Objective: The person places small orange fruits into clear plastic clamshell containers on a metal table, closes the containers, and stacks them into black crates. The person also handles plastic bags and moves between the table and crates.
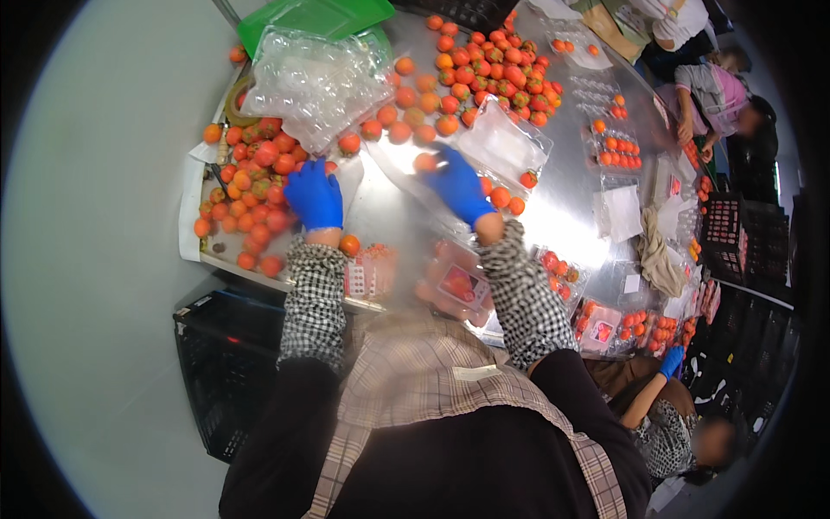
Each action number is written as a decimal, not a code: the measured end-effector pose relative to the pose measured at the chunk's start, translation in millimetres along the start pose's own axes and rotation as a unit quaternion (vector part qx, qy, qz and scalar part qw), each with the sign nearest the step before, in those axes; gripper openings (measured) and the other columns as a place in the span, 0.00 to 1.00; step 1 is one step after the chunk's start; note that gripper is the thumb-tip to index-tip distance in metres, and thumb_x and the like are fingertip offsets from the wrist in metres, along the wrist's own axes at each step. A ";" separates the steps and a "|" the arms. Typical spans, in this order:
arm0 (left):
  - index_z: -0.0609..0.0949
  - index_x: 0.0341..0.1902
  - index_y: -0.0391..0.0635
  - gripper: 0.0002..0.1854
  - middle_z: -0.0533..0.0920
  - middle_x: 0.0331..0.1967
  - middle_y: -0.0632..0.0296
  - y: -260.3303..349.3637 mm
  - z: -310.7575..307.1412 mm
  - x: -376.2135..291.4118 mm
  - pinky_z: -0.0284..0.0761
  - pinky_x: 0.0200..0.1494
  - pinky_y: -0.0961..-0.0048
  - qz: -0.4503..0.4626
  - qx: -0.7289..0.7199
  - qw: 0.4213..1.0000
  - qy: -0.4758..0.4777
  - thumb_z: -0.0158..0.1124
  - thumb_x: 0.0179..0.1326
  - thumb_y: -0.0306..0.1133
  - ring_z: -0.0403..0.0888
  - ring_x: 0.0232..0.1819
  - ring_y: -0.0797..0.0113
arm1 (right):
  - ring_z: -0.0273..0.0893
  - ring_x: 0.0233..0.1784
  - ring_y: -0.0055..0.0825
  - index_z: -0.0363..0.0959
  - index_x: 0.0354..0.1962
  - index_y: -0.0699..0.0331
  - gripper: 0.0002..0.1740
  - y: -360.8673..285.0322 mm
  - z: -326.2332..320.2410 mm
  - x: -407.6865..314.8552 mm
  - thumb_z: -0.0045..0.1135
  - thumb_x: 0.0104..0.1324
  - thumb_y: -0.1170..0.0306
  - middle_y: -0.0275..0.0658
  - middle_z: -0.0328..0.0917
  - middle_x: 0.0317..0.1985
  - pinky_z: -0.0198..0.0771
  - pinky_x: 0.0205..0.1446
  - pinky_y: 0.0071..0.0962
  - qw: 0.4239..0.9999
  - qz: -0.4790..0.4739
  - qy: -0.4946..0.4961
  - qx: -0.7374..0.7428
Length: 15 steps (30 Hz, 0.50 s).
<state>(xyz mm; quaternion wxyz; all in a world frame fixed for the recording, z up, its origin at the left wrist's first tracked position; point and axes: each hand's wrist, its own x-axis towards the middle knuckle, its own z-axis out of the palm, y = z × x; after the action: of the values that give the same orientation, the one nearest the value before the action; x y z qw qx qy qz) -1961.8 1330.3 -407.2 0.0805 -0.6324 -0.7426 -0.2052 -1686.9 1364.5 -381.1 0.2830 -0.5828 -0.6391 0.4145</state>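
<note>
My left hand (314,194), in a blue glove, is at the right edge of a pile of red and orange tomatoes (249,207). Its palm side is hidden, so whether it holds anything does not show. To the right, my right hand (459,185), also gloved in blue and blurred by motion, has a tomato (425,162) at its fingertips. Just beyond that hand lies a clear plastic tray with a white liner (502,139), with one tomato (528,179) at its corner. Several loose tomatoes (500,197) sit beside my right wrist.
Stacked clear clamshell trays (318,78) lean by a green bin (311,19). A larger tomato heap (499,68) covers the far steel table (557,194). Filled packs (596,324) line the right side. A black crate (227,370) stands below left. Co-workers (668,415) are at the right.
</note>
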 end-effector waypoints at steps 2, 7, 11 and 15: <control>0.85 0.47 0.49 0.15 0.84 0.41 0.63 1.9 4.3 2.7 0.70 0.47 0.51 0.023 -0.036 0.998 -0.043 0.64 0.55 0.29 0.78 0.44 0.52 | 0.80 0.37 0.22 0.63 0.71 0.56 0.35 6.0 -44.5 -26.6 0.63 0.68 0.67 0.35 0.79 0.43 0.78 0.41 0.24 0.981 0.070 -0.008 0.181; 0.86 0.43 0.47 0.12 0.84 0.38 0.57 -3.2 24.5 1.7 0.69 0.44 0.52 0.049 -0.035 0.993 -0.102 0.63 0.54 0.27 0.77 0.42 0.51 | 0.78 0.41 0.19 0.76 0.60 0.57 0.26 33.9 -85.0 -84.4 0.68 0.64 0.66 0.32 0.81 0.43 0.76 0.48 0.24 0.987 0.116 0.036 0.104; 0.86 0.41 0.46 0.12 0.83 0.42 0.52 6.5 3.6 5.5 0.73 0.46 0.54 0.034 -0.102 0.990 -0.092 0.71 0.51 0.31 0.80 0.42 0.49 | 0.81 0.44 0.23 0.79 0.54 0.59 0.26 31.7 -70.4 -120.8 0.75 0.58 0.64 0.35 0.84 0.44 0.77 0.51 0.27 0.987 0.120 0.083 -0.065; 0.86 0.46 0.46 0.24 0.83 0.45 0.54 46.0 -35.7 -3.5 0.80 0.47 0.61 0.035 -0.258 0.958 -0.116 0.82 0.45 0.38 0.84 0.43 0.51 | 0.85 0.40 0.38 0.80 0.50 0.55 0.22 29.8 -42.3 -128.6 0.70 0.57 0.64 0.43 0.85 0.40 0.79 0.46 0.36 0.982 0.049 0.116 -0.138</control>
<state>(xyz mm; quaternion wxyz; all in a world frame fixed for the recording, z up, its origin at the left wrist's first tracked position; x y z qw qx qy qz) -1921.4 1318.0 -367.0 -0.1653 -0.6771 -0.6457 -0.3120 -1615.3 1246.3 -370.1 0.2515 -0.6911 -0.6237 0.2648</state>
